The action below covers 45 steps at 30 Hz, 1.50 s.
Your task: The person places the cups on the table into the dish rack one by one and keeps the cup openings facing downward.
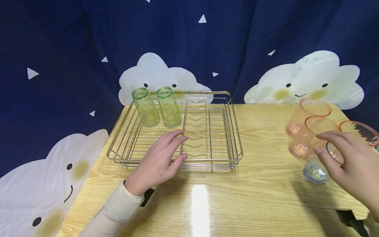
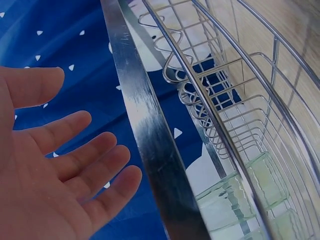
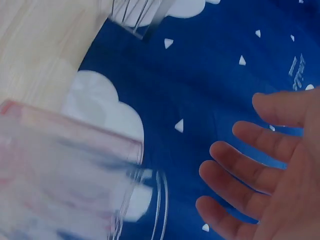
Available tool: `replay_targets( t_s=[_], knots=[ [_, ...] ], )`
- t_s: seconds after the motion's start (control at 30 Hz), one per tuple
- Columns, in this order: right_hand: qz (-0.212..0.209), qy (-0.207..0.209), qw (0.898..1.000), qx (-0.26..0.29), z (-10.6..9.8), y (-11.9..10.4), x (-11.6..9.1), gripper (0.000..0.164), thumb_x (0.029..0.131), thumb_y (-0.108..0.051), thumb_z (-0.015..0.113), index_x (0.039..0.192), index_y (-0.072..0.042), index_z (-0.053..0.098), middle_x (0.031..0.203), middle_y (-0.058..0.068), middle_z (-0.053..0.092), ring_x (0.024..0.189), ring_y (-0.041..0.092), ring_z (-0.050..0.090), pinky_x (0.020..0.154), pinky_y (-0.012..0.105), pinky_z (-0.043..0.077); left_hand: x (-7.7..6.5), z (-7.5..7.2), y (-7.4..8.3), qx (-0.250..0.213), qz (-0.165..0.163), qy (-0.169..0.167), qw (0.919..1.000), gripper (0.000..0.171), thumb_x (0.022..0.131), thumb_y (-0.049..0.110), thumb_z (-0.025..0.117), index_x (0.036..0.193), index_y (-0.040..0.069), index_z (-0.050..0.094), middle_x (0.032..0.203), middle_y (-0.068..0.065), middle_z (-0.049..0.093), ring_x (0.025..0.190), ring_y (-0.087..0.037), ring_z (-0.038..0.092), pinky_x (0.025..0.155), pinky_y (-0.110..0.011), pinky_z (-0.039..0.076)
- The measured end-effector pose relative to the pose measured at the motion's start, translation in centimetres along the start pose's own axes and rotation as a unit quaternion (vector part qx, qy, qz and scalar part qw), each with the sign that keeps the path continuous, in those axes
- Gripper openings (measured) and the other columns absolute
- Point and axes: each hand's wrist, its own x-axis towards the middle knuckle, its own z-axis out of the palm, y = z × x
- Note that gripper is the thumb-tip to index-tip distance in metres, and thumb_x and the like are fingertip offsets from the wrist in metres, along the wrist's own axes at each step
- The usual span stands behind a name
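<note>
My left hand [image 1: 160,161] hovers over the front rail of a wire dish rack [image 1: 174,161], fingers relaxed and holding nothing. In the left wrist view its palm [image 2: 45,175] faces the rack's flat metal rim [image 2: 145,120]. Two green glasses, one [image 1: 147,110] left of the other [image 1: 169,110], stand upside down at the rack's back left. At the right, my right hand [image 1: 352,164] is above a clear bluish glass [image 1: 315,172], fingers loosely spread with nothing in them. The right wrist view shows that hand [image 3: 270,185] apart from the glass rims.
Two orange tumblers, a back one [image 1: 309,113] and a nearer one [image 1: 305,138], stand upright beside the bluish glass. Another orange-rimmed tumbler [image 1: 373,135] is partly hidden behind my right hand. A dark blue curtain [image 1: 225,39] with clouds hangs behind the wooden table [image 1: 260,197].
</note>
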Motion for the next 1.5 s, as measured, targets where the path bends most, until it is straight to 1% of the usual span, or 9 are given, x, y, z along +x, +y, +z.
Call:
replay_targets(
  t_s=[0.1,0.53,0.67,0.77,0.9,1.13,1.23,1.37,1.5],
  knots=[
    [0.003,0.021,1.0,0.006,-0.1,1.0,-0.3,0.056,0.101,-0.045,0.05,0.112,0.008,0.065,0.108,0.031,0.063,0.099,0.05,0.055,0.108,0.0,0.014,0.0,0.0,0.0,0.0,0.0,-0.001,1.0,0.046,0.095,0.029,0.06,0.136,0.01,0.056,0.148,-0.011,0.05,0.137,-0.029,0.049,0.111,-0.049,0.044],
    [0.012,0.053,0.998,0.01,0.2,3.3,-1.3,0.076,0.1,-0.058,0.042,0.108,0.014,0.064,0.105,0.04,0.062,0.087,0.047,0.05,0.103,-0.001,0.015,-0.1,0.0,-0.1,0.006,0.004,-0.003,1.0,0.046,0.096,0.031,0.058,0.136,0.009,0.056,0.148,-0.011,0.051,0.137,-0.029,0.049,0.111,-0.049,0.045],
    [0.023,0.055,0.998,0.016,0.5,3.6,-1.6,0.071,0.1,-0.055,0.046,0.105,0.013,0.065,0.102,0.038,0.062,0.119,0.003,0.055,0.104,0.0,0.015,-0.2,0.1,-0.1,0.005,0.004,0.0,1.0,0.046,0.096,0.03,0.059,0.136,0.009,0.056,0.148,-0.011,0.051,0.137,-0.028,0.049,0.111,-0.048,0.045],
    [0.033,0.039,0.999,0.005,0.6,3.9,-2.0,0.064,0.1,-0.049,0.049,0.102,0.013,0.065,0.101,0.035,0.063,0.116,-0.001,0.055,0.098,0.003,0.025,-0.2,0.1,-0.1,0.004,0.001,-0.001,1.0,0.046,0.096,0.031,0.059,0.137,0.009,0.056,0.148,-0.011,0.05,0.137,-0.028,0.049,0.112,-0.048,0.044],
    [0.047,0.002,0.998,-0.032,0.6,4.2,-2.3,0.049,0.1,-0.037,0.055,0.099,0.01,0.065,0.098,0.034,0.064,0.082,0.035,0.056,0.075,0.015,0.029,-0.4,0.1,-0.1,0.002,-0.001,-0.005,1.0,0.047,0.096,0.031,0.058,0.137,0.008,0.056,0.149,-0.009,0.05,0.137,-0.027,0.049,0.112,-0.047,0.044],
    [0.064,-0.014,0.998,-0.024,0.8,4.1,-2.3,0.043,0.097,-0.034,0.063,0.091,0.008,0.067,0.092,0.034,0.066,0.095,-0.029,0.023,0.068,0.02,0.03,-0.4,0.2,-0.2,0.003,0.004,-0.002,1.0,0.046,0.096,0.031,0.058,0.136,0.008,0.057,0.149,-0.01,0.05,0.137,-0.027,0.049,0.112,-0.046,0.044],
    [0.069,-0.027,0.997,-0.032,0.7,4.1,-2.3,0.04,0.096,-0.03,0.064,0.093,0.01,0.066,0.093,0.035,0.065,0.081,-0.013,0.052,0.065,0.017,0.03,-0.4,0.3,-0.1,0.002,0.003,-0.004,1.0,0.045,0.096,0.031,0.059,0.135,0.009,0.057,0.149,-0.01,0.05,0.137,-0.027,0.05,0.111,-0.046,0.045],
    [0.083,-0.063,0.993,-0.047,0.6,4.2,-2.5,0.03,0.093,-0.018,0.068,0.094,0.012,0.066,0.091,0.036,0.064,0.074,0.052,0.059,0.058,0.019,0.036,-0.3,0.3,-0.1,0.001,0.001,-0.005,1.0,0.045,0.096,0.031,0.059,0.135,0.009,0.057,0.148,-0.011,0.051,0.136,-0.027,0.05,0.111,-0.046,0.045],
    [0.089,-0.085,0.991,-0.058,0.7,4.3,-2.7,0.029,0.092,-0.017,0.069,0.092,0.012,0.066,0.086,0.036,0.064,0.073,0.051,0.06,0.054,0.035,0.043,-0.3,0.4,0.0,0.001,0.0,-0.009,1.0,0.046,0.096,0.03,0.059,0.136,0.008,0.057,0.148,-0.011,0.051,0.136,-0.028,0.05,0.112,-0.046,0.044]
  ],
)
